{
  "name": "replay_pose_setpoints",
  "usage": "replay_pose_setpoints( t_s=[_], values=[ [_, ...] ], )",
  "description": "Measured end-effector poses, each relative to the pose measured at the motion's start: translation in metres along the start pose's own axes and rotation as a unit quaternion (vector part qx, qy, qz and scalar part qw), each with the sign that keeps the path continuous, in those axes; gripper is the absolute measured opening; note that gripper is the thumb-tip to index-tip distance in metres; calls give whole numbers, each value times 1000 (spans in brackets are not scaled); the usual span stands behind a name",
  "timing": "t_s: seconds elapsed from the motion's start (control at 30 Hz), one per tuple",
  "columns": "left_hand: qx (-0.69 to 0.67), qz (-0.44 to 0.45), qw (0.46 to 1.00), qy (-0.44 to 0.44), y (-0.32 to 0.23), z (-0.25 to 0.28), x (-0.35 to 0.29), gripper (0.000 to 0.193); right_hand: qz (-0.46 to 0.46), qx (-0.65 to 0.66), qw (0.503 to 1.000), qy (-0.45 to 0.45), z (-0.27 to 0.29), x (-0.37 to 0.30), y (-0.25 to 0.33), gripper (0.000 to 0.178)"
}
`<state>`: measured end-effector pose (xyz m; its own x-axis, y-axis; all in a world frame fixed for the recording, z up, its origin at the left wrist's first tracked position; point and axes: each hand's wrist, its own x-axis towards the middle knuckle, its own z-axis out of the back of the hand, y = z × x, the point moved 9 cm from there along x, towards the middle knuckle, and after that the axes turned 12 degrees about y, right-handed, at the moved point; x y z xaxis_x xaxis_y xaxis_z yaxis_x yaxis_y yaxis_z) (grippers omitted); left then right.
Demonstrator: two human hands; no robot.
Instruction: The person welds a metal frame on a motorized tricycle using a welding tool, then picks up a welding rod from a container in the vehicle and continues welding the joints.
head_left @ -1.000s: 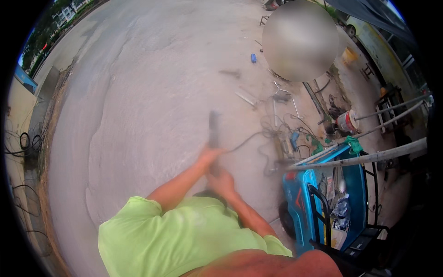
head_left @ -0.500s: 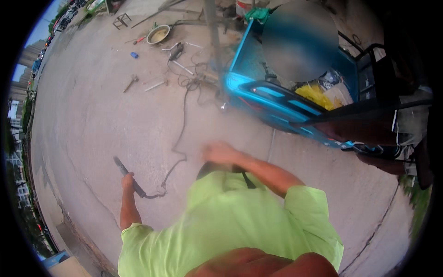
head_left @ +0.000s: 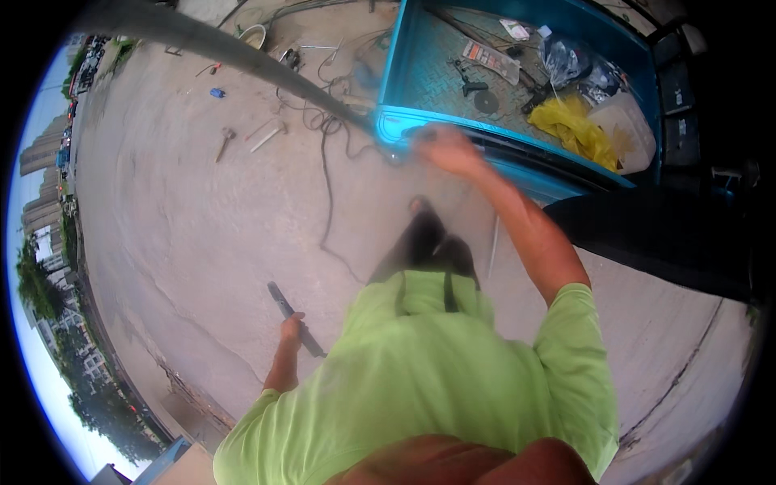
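Note:
My left hand (head_left: 293,326) is closed around a long dark stick-shaped tool (head_left: 283,301), held low at my left side over the concrete. A cord lies on the ground towards my legs; where it joins the tool is hidden. My right arm is stretched forward to the near left corner of a blue cargo bed (head_left: 517,174). At that corner my right hand (head_left: 444,149) is blurred, and whether it grips the rim or only passes over it I cannot tell. In the bed lie a black disc (head_left: 486,102), a clear package (head_left: 491,61) and a yellow plastic bag (head_left: 575,129).
A grey pole (head_left: 242,58) crosses from the upper left to the bed's corner. Tangled black cable (head_left: 325,178) runs over the concrete, near a hammer (head_left: 225,144), a metal rod (head_left: 265,139) and a small blue object (head_left: 217,93). A basin (head_left: 254,36) stands farther off.
My right hand has moved from my waist forward to the blue bed's corner. The tool in my left hand has shifted right, nearer my body. The view has turned, showing more of the bed.

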<state>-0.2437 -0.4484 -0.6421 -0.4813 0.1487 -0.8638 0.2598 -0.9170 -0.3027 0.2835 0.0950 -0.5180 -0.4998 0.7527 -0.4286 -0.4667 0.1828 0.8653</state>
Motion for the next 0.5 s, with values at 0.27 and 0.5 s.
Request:
replay_pose_setpoints(
  t_s=[0.27,0.5],
  values=[
    [23,66,993,95,-45,-45,22,33,-71,60,995,-26,110,112,-86,46],
    [71,60,993,70,-99,-85,11,36,-162,-3,986,-39,216,188,-183,46]
  ],
)
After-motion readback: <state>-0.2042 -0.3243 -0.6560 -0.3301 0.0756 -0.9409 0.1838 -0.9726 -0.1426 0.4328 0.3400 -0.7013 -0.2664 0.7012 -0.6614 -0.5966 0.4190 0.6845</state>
